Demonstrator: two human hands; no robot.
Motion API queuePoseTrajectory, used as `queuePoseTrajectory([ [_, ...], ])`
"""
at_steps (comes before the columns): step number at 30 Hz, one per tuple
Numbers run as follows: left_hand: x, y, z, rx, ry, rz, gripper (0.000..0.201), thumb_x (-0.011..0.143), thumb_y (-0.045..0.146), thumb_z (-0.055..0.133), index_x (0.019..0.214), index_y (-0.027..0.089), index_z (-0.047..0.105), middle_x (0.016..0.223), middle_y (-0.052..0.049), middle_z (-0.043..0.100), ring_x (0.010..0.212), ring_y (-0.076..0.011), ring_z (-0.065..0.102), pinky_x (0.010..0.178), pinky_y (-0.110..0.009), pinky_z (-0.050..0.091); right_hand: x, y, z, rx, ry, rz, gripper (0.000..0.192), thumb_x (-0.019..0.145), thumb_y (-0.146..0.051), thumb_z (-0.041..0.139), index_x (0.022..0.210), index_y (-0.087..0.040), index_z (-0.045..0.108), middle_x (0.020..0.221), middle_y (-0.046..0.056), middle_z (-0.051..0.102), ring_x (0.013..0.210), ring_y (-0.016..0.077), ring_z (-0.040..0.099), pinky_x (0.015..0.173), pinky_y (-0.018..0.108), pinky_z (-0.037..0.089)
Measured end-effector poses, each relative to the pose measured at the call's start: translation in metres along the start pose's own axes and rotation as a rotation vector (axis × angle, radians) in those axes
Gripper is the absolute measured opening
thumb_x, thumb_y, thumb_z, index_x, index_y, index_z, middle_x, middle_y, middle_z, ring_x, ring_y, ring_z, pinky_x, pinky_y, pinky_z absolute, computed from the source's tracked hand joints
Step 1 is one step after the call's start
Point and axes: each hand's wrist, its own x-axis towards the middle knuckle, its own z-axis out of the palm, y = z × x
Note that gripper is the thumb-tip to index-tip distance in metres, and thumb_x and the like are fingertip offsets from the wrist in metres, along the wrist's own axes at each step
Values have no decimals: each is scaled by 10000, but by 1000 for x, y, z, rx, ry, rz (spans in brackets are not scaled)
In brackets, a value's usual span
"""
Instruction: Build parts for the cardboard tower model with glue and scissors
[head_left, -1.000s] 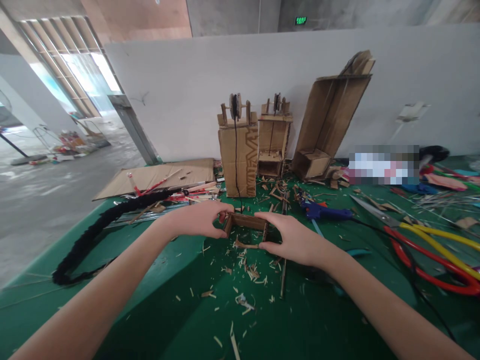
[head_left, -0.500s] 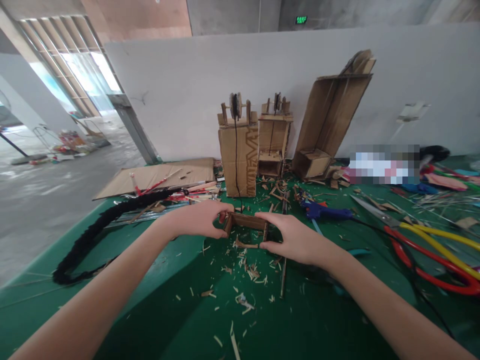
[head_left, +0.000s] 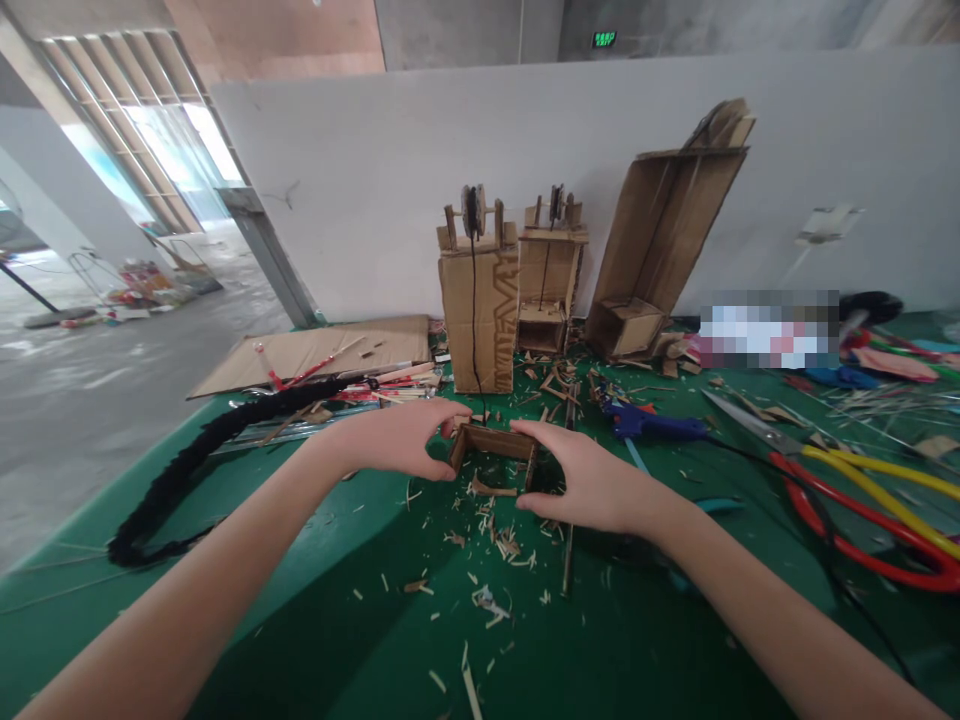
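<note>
A small open cardboard frame [head_left: 491,443] stands on the green table [head_left: 315,600] in the middle of the view. My left hand [head_left: 397,437] pinches its left wall with thumb and fingers. My right hand [head_left: 581,475] grips its right wall from the other side. Cardboard scraps and shavings [head_left: 495,545] lie scattered just in front of the frame.
Three cardboard towers stand against the white wall: one with a black cord [head_left: 478,305], a smaller one [head_left: 550,285] and a tall leaning one [head_left: 660,240]. A blue glue gun [head_left: 652,425], large red-and-yellow-handled scissors [head_left: 840,490], a black braided rope [head_left: 195,460] and flat cardboard [head_left: 315,352] lie around.
Both hands keep their grip on the frame. My right hand has shifted slightly, its thumb lower on the frame's right side. The frame stays in place.
</note>
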Motion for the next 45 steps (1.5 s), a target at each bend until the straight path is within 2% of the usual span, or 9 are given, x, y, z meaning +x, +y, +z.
queuePoseTrajectory([
  [3, -3, 6, 0, 31, 64, 17, 611, 752, 509, 574, 1290, 250, 439, 1159, -82, 547, 1005, -249, 540, 824, -367, 425, -3, -1, -8, 9, -5, -15, 821, 733, -483, 626, 1429, -170, 322, 1442, 119, 395, 1275, 336, 404, 1028, 483, 395],
  [5, -2, 13, 1, 70, 119, 1, 554, 819, 501, 494, 1303, 239, 433, 1151, -88, 534, 980, -234, 547, 815, -360, 433, -5, -1, -16, 42, 22, -33, 756, 777, -460, 592, 1431, -201, 313, 1442, 102, 397, 1277, 323, 407, 1026, 480, 402],
  [10, 17, 33, 8, 305, 273, 64, 345, 868, 321, 445, 1157, 174, 565, 1047, -90, 563, 986, -228, 526, 851, -362, 410, -7, 9, -40, 169, 283, -52, 449, 885, -310, 466, 1330, -272, 420, 1303, 74, 542, 1201, 258, 501, 958, 462, 464],
  [13, 34, 38, 13, 381, 241, 130, 311, 834, 271, 489, 1107, 169, 598, 1013, -83, 591, 966, -230, 525, 834, -362, 411, -11, 18, -47, 198, 441, -20, 350, 892, -279, 452, 1240, -259, 493, 1194, 74, 611, 1114, 241, 568, 915, 453, 488],
  [18, 47, 42, 13, 393, 159, 178, 206, 819, 149, 460, 868, 187, 656, 847, -52, 643, 873, -203, 540, 752, -331, 413, -21, 24, -44, 85, 518, 69, 290, 867, -251, 492, 1150, -223, 551, 1065, 67, 675, 1008, 233, 621, 856, 419, 505],
  [29, 24, 46, -17, 92, 175, 202, 193, 852, 195, 488, 909, 261, 661, 970, 26, 680, 982, -147, 543, 837, -277, 421, -23, 23, -32, -15, 431, 15, 281, 852, -200, 459, 1096, -199, 598, 1033, 64, 691, 957, 210, 637, 831, 374, 499],
  [39, 12, 43, -27, 52, 196, 149, 206, 844, 223, 490, 941, 296, 656, 998, 31, 666, 990, -153, 557, 807, -280, 441, -24, 28, -30, -140, 416, 14, 271, 847, -180, 437, 1054, -180, 612, 1000, 80, 681, 921, 210, 621, 804, 366, 482],
  [41, 12, 43, -27, 50, 201, 131, 205, 847, 232, 484, 945, 295, 652, 1002, 26, 662, 967, -152, 567, 789, -281, 447, -27, 19, -30, -78, 358, 21, 256, 845, -255, 496, 1058, -182, 617, 971, 78, 677, 894, 206, 615, 784, 354, 480],
  [45, 12, 46, -26, 63, 217, 95, 220, 845, 236, 475, 961, 298, 651, 1002, 26, 663, 944, -152, 578, 782, -285, 449, -28, -7, -22, 120, 123, -1, 294, 822, -421, 577, 1011, -203, 634, 825, 37, 663, 741, 168, 593, 661, 301, 460],
])
